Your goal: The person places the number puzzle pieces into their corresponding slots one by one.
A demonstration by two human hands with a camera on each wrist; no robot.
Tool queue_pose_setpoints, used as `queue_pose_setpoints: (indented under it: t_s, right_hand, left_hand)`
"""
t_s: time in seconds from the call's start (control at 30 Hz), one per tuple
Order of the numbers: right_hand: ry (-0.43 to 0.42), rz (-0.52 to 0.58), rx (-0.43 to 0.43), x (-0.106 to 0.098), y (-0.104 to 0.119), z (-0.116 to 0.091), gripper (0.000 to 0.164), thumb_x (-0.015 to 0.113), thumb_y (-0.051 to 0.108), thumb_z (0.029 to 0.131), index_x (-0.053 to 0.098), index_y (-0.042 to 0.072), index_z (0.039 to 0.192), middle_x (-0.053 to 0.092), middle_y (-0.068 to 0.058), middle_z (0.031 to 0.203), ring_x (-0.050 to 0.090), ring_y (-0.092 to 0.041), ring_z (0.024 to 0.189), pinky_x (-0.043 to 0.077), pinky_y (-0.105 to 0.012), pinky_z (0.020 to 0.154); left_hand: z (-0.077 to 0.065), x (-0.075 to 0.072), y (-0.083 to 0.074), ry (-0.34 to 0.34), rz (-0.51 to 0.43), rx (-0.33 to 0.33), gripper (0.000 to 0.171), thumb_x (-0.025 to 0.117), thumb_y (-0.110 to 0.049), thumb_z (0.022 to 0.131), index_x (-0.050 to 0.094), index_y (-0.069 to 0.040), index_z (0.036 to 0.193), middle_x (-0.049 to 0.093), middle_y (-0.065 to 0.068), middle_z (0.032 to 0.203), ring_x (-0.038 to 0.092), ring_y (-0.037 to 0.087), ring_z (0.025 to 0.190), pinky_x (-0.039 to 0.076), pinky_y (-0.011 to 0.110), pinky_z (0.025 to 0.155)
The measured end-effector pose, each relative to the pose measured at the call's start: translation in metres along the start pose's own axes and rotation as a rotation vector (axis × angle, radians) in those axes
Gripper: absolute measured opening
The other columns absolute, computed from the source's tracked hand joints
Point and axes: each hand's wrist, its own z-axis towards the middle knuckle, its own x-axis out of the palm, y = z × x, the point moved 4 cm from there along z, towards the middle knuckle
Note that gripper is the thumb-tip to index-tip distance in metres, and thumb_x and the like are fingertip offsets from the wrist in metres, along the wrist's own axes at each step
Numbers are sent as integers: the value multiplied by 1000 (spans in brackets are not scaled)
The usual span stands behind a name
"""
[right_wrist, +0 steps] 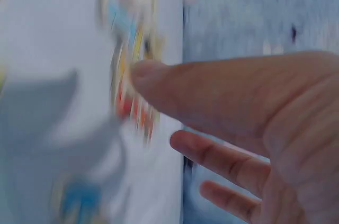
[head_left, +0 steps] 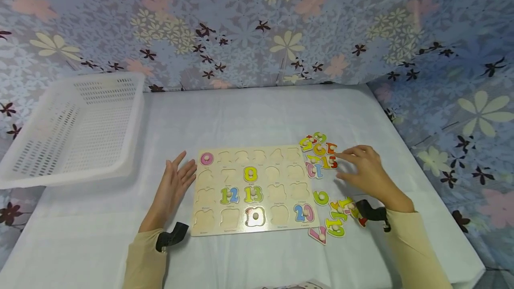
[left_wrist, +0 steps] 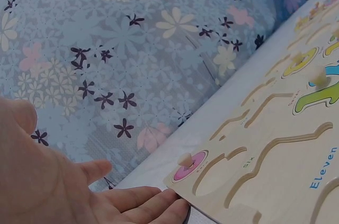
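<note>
A wooden number puzzle board (head_left: 261, 229) lies on the table. Seated in its recesses are a pink zero (head_left: 206, 159), a yellow eight (head_left: 250, 174), a twelve (head_left: 230, 195), a thirteen (head_left: 253, 194), a twenty (head_left: 304, 212) and a red-edged piece (head_left: 255, 216). My left hand (head_left: 172, 188) is at the board's left edge, fingers extended and fingertips right at its corner in the left wrist view. To the right, my right hand (head_left: 366, 171) reaches toward a heap of loose number pieces (head_left: 317, 150), thumb and fingers apart. The right wrist view is blurred, its thumb (right_wrist: 180, 89) overlapping that heap.
More loose number pieces, among them a green one (head_left: 321, 198) and a pink seven (head_left: 318, 235), lie by the board's lower right. A white plastic basket (head_left: 130, 146) stands at the table's left. Floral cloth (head_left: 241, 26) hangs behind the white-covered table (head_left: 241, 258).
</note>
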Motion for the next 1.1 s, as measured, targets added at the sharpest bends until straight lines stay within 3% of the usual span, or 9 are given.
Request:
queue_pose_setpoints:
  t_s: [0.2,0.33,0.57,0.9,1.1]
  right_hand:
    - [70,-35,81,-15,-31,-37,54,85,8,69,67,0,119,58,-23,115,35,-53,116,22,-77,88]
    - [123,-49,62,-17,-37,-46,51,81,1,69,68,5,119,60,-20,116,35,-52,118,25,-76,87]
    - [131,-57,-29,-15,-41,-49,51,78,-8,68,71,12,115,62,-14,112,40,-50,113,34,-73,80]
    - [200,-65,-20,-14,-41,-43,52,79,-9,69,71,11,117,59,-13,108,42,-47,108,37,-67,80]
    - [199,-101,11,-15,-43,-45,50,83,-1,70,71,10,117,62,-10,103,45,-44,106,38,-66,80]
  left_hand:
    - [1,-1,0,-4,6,1,73,14,-58,101,1,-11,156,13,22,157,19,33,144,23,39,116]
    - [1,-1,0,-3,3,6,73,14,-57,101,1,-10,156,13,22,157,18,33,144,23,39,116]
    - [0,-1,1,-6,5,3,73,14,-58,101,1,-11,156,14,22,157,19,33,144,24,38,115]
    - [0,0,2,-1,9,15,71,13,-56,102,1,-10,156,14,23,157,19,34,143,25,38,115]
    - [0,0,2,-2,15,13,72,12,-56,102,1,-10,156,14,23,157,19,34,143,25,38,115]
